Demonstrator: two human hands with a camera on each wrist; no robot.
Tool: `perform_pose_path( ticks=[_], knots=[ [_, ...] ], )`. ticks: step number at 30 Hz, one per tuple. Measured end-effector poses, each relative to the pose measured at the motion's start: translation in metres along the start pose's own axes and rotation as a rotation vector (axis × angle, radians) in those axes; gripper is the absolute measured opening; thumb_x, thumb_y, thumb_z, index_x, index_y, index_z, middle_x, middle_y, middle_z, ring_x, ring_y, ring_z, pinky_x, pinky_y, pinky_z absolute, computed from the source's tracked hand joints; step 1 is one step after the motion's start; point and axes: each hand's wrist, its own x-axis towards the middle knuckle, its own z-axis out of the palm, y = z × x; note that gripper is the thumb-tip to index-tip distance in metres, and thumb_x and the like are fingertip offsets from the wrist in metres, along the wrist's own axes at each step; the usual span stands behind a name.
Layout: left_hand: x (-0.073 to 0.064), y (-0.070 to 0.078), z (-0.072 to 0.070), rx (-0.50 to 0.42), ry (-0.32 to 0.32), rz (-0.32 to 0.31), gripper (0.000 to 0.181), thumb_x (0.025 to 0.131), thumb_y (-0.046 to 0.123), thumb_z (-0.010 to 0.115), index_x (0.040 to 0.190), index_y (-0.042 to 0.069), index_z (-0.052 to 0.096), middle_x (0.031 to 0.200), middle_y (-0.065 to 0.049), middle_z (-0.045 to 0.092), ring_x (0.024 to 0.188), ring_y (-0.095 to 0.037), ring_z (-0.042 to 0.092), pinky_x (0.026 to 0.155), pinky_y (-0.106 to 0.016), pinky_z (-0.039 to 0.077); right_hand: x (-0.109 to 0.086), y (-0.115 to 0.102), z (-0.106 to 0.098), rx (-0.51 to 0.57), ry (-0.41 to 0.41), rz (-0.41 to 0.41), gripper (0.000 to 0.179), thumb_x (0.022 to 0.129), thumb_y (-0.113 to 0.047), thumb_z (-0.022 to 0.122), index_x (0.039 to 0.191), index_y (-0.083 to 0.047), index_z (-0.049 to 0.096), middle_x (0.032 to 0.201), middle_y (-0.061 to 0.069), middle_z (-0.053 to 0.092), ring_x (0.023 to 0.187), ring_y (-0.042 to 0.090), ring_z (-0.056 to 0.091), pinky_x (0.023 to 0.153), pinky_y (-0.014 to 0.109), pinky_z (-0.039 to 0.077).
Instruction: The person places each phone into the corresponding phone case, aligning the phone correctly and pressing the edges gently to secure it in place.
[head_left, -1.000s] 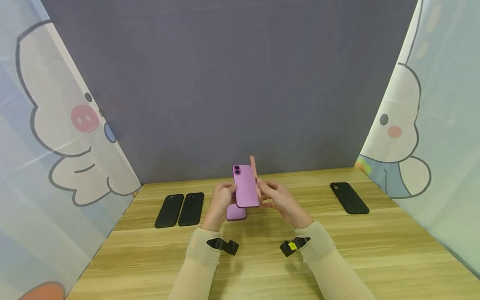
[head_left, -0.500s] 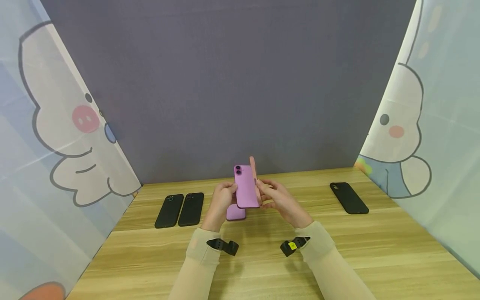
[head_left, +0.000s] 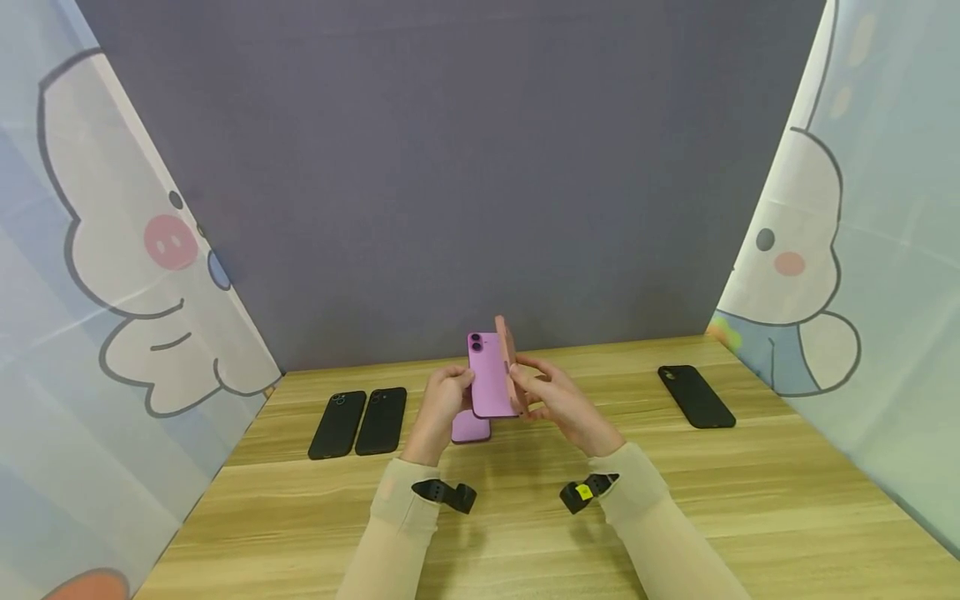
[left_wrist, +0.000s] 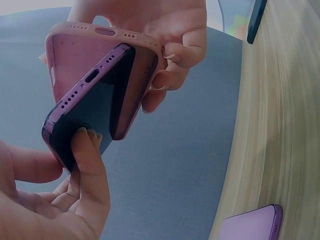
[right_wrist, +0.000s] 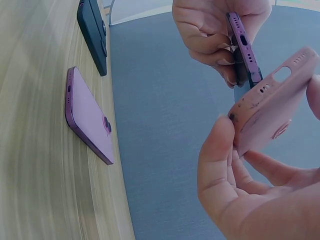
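My left hand [head_left: 444, 398] grips a purple smartphone [head_left: 489, 379] by its left edge, its back with two camera lenses turned toward the head camera. A pink phone case [head_left: 508, 362] is pinched between thumb and fingers of my right hand [head_left: 558, 400]. In the left wrist view the phone's right edge lies inside the open case [left_wrist: 100, 31], while the rest of it angles out toward the left hand [left_wrist: 60, 195]. Seen from the right wrist, the case [right_wrist: 275, 97] has smudges at one corner, close to the right thumb. Both things are held above the table.
A second purple phone [head_left: 471, 427] lies on the wooden table [head_left: 525, 533] beneath the held one. Two black phone-shaped things [head_left: 337, 425] lie side by side at the left. Another black one [head_left: 697, 396] lies at the right. A grey cloth [head_left: 465, 183] hangs behind.
The pink case has turned a little, so that more of its back faces the head camera and it covers more of the phone's right side. Both hands stay nearly in place.
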Motion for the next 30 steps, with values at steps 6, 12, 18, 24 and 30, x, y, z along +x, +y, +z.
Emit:
perform_pose_path(
  ticks=[6, 12, 18, 24, 30],
  knots=[
    [-0.0005, 0.0003, -0.0010, 0.005, -0.007, 0.003, 0.023, 0.106, 0.008, 0.045, 0.102, -0.008, 0.060, 0.085, -0.008, 0.060, 0.070, -0.016, 0.062, 0.069, -0.030, 0.054, -0.0005, -0.0003, 0.0008, -0.024, 0.013, -0.006, 0.071, 0.099, -0.045, 0.066, 0.155, -0.013, 0.036, 0.126, 0.021, 0.052, 0.094, 0.026, 0.062, 0.075, 0.037, 0.054],
    [-0.0005, -0.0008, -0.0002, 0.007, -0.017, 0.013, 0.023, 0.106, 0.008, 0.045, 0.104, -0.010, 0.060, 0.087, -0.009, 0.062, 0.070, -0.016, 0.063, 0.069, -0.031, 0.054, 0.0001, 0.0007, 0.0006, -0.049, 0.028, -0.007, 0.073, 0.097, -0.046, 0.068, 0.154, -0.014, 0.038, 0.120, 0.020, 0.054, 0.091, 0.025, 0.063, 0.080, 0.043, 0.054],
    [0.0017, -0.0037, 0.0009, 0.001, -0.017, 0.023, 0.022, 0.105, 0.007, 0.045, 0.101, -0.010, 0.060, 0.084, -0.008, 0.061, 0.068, -0.015, 0.062, 0.068, -0.030, 0.054, 0.0003, 0.0016, 0.0002, -0.091, 0.046, -0.023, 0.072, 0.097, -0.042, 0.069, 0.155, -0.010, 0.038, 0.115, 0.019, 0.054, 0.085, 0.022, 0.061, 0.073, 0.039, 0.054],
    [0.0005, -0.0024, 0.0006, -0.009, -0.012, 0.019, 0.023, 0.105, 0.008, 0.045, 0.100, -0.008, 0.060, 0.084, -0.008, 0.063, 0.069, -0.015, 0.064, 0.068, -0.030, 0.055, -0.0006, 0.0005, 0.0006, -0.127, 0.068, -0.032, 0.074, 0.096, -0.039, 0.071, 0.156, -0.010, 0.039, 0.115, 0.018, 0.056, 0.087, 0.022, 0.060, 0.070, 0.034, 0.050],
    [0.0003, -0.0020, -0.0005, -0.015, -0.015, 0.017, 0.023, 0.106, 0.008, 0.045, 0.099, -0.007, 0.060, 0.082, -0.006, 0.062, 0.068, -0.014, 0.064, 0.068, -0.030, 0.055, -0.0018, -0.0006, 0.0020, -0.105, 0.094, -0.044, 0.068, 0.097, -0.030, 0.072, 0.155, -0.008, 0.042, 0.112, 0.017, 0.058, 0.080, 0.019, 0.059, 0.064, 0.030, 0.048]
  ],
)
